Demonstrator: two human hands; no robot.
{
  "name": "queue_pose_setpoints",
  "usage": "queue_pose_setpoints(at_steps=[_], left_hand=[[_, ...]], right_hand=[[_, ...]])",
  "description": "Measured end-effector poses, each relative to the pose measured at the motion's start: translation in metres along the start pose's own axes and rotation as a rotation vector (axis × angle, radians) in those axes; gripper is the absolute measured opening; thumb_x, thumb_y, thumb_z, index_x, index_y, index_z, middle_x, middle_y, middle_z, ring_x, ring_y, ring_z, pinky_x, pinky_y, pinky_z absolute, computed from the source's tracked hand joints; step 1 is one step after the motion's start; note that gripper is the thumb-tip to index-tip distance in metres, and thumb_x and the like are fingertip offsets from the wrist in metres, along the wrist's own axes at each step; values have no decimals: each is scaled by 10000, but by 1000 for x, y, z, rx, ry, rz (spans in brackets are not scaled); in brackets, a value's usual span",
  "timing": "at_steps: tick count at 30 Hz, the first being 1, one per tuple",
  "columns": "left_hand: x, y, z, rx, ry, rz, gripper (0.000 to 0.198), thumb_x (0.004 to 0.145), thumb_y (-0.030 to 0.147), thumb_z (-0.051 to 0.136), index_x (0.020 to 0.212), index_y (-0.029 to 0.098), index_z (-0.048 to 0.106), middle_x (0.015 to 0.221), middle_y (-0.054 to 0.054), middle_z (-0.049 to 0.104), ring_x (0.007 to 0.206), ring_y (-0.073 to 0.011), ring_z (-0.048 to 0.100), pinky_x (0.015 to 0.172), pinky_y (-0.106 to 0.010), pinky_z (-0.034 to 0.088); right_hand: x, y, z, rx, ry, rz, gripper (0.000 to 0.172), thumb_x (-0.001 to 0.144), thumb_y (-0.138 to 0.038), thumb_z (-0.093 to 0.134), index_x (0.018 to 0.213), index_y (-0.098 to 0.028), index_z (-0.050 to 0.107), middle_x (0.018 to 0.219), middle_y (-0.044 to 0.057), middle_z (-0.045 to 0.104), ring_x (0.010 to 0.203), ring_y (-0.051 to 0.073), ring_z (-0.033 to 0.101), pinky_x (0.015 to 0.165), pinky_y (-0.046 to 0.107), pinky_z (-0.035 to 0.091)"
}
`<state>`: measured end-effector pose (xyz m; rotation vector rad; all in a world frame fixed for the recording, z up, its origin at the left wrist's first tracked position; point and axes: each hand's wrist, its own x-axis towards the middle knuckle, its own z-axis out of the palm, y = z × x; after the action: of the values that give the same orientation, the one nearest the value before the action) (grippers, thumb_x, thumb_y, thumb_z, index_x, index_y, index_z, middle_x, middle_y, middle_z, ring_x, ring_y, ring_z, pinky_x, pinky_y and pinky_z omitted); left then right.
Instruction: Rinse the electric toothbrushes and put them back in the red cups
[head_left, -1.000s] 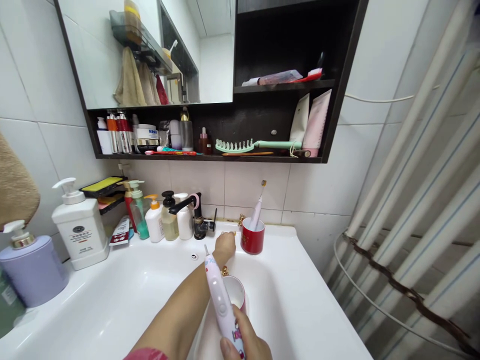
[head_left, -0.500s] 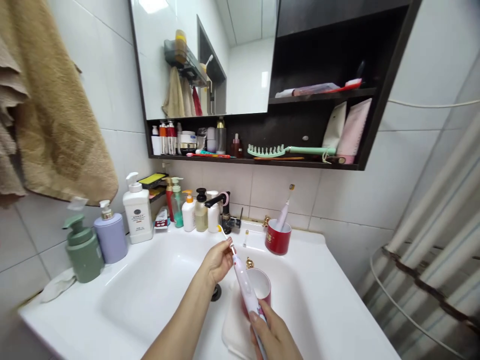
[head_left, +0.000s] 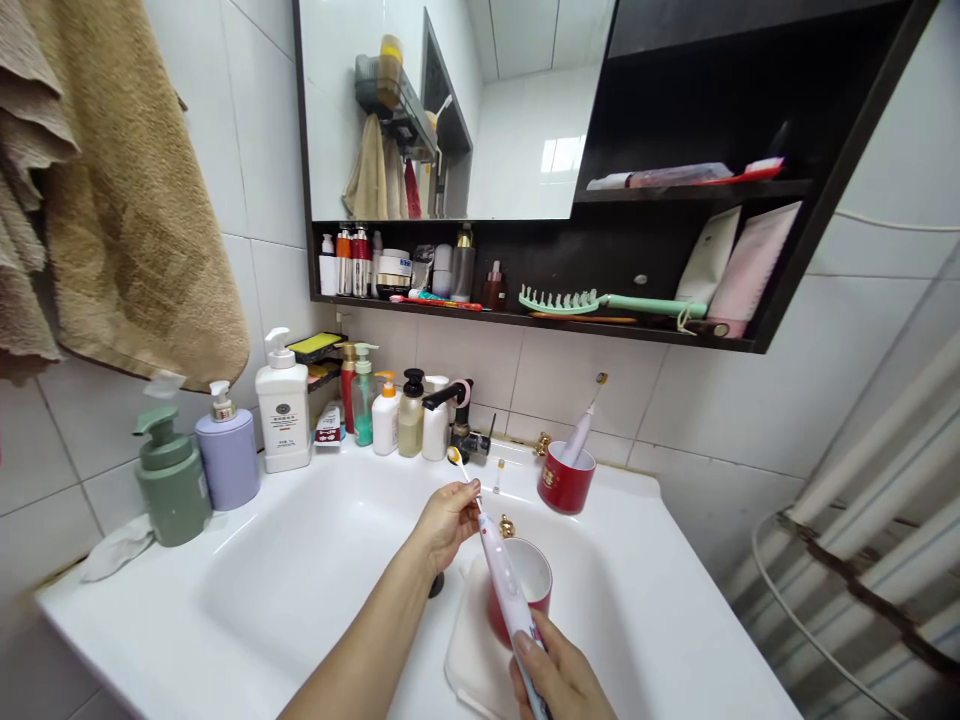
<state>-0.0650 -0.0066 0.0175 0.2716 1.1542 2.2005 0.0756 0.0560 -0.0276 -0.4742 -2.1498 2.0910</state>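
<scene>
i see the right hand [head_left: 559, 665] wrapped round the lower part of a pale electric toothbrush handle [head_left: 504, 570], thumb pressed along its side. up and ahead of it, the left hand [head_left: 450, 520] has thumb and fingertips closed in a small pinch on the neck of a brush head [head_left: 454, 456], at the handle's tip; whether it's fully seated, i can't tell.

a red cup [head_left: 498, 618] stands just beyond the right hand, partly behind the handle, on a white plastic piece [head_left: 466, 655] in the sink [head_left: 300, 590]. a spare brush head [head_left: 499, 477] lies past the left fingertips, on the ledge.

to my eye, that fine pinch is the weak point: if the neck is slick or the pull crooked, the brush head could spring loose and tumble toward the drain [head_left: 436, 584] beside the left wrist. a loosened right grip might drop the handle onto the red cup and tip it.
</scene>
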Motion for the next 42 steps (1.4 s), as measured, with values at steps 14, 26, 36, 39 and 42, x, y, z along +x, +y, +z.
queue_pose_setpoints(at_steps=[14,26,36,39,42], left_hand=[[-13,-7,18,244,16,36,290,515,351,579,514,149,372,419,64,419,415,-58,442,472,-190,352],[-13,-9,19,96,-91,-15,260,580,372,529,565,132,428,493,4,516,468,-86,501,561,-238,397],[-17,-9,24,66,-129,26,242,590,349,528,588,135,415,504,1,513,450,-101,508,518,-243,395],[-16,-9,24,42,-144,24,240,599,350,520,592,139,406,497,5,506,447,-97,503,514,-240,392],[-19,-12,27,41,-150,24,242,612,363,503,614,141,406,498,6,506,444,-97,500,515,-242,392]], right_hand=[[-2,1,1,-98,119,-45,523,613,-559,345,909,-129,379,433,-71,367,290,50,290,297,187,212],[-2,-3,3,211,-78,37,493,614,-547,376,899,-146,352,465,-72,401,235,18,287,269,159,173],[-5,-5,6,131,-4,-44,459,646,-516,367,909,-139,350,426,-94,340,256,21,238,270,162,195],[-4,-5,7,159,-19,-56,441,649,-507,379,892,-141,343,432,-93,350,257,14,249,269,154,196],[-6,-5,9,139,27,-70,419,658,-486,391,900,-146,345,422,-101,329,274,15,247,281,150,215]])
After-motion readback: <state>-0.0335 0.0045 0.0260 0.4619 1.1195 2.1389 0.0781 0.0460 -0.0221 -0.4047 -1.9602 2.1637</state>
